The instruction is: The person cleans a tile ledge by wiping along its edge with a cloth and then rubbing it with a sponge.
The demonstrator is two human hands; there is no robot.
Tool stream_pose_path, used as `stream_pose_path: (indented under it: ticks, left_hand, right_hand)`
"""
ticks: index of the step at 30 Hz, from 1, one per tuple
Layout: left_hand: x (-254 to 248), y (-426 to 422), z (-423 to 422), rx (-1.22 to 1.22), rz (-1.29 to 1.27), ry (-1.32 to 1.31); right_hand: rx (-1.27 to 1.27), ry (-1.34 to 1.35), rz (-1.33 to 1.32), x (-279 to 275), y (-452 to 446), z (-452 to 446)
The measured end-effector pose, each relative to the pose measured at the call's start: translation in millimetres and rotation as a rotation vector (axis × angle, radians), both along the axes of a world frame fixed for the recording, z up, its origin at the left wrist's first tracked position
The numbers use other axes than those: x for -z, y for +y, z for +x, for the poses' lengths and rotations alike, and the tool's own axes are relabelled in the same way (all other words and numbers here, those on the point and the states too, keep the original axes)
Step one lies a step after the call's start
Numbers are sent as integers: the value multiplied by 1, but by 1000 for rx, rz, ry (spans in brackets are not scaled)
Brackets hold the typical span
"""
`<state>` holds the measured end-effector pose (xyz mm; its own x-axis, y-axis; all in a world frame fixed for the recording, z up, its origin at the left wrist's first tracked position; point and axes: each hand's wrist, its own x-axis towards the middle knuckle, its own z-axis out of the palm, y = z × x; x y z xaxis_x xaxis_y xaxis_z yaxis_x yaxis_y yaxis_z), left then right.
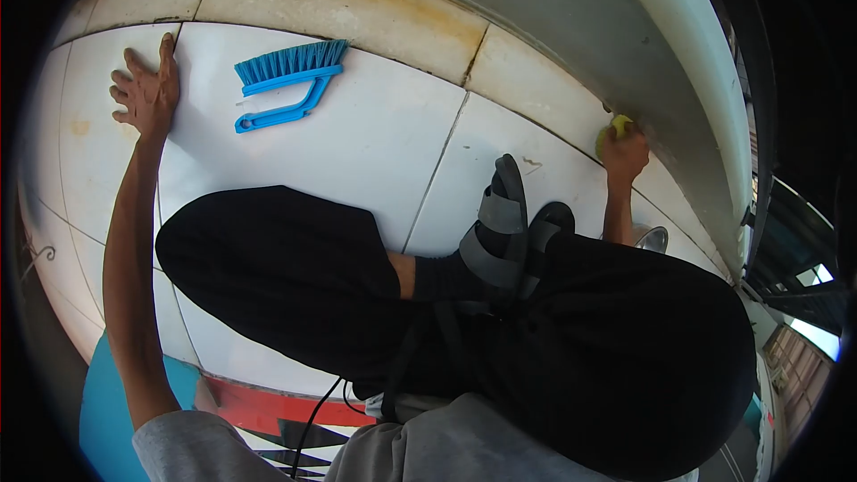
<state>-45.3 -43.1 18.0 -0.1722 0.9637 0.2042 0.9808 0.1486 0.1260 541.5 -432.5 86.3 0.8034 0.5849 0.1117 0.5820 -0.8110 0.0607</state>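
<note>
My left hand [147, 94] rests on the white tiled floor [357, 134] with its fingers spread, holding nothing. Just to its right lies a blue hand brush [284, 116], bristles toward the wall side, touched by neither hand. At the far right, my right hand [627, 153] is closed around a yellow-green sponge [616, 129]. The sponge presses against the stained tile strip near the foot of the wall; part of it is hidden by my fingers.
A stained tile border [339, 4] runs along the grey wall [536, 0]. Near my right forearm stands a shiny metal container [652, 238], partly hidden by my knee. My sandalled feet [500, 223] are on the tiles. A red-and-teal surface [241, 403] lies behind me.
</note>
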Motion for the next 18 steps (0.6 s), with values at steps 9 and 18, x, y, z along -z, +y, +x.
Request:
stream_pose_path:
  ticks: [9, 18]
  left_hand:
    - [-8, -4, 6, 20, 31, -11]
    - [-5, -2, 5, 23, 56, -21]
  right_hand:
    - [-726, 610, 363, -5, 220, -205]
    - [-410, 470, 368, -70, 99, -114]
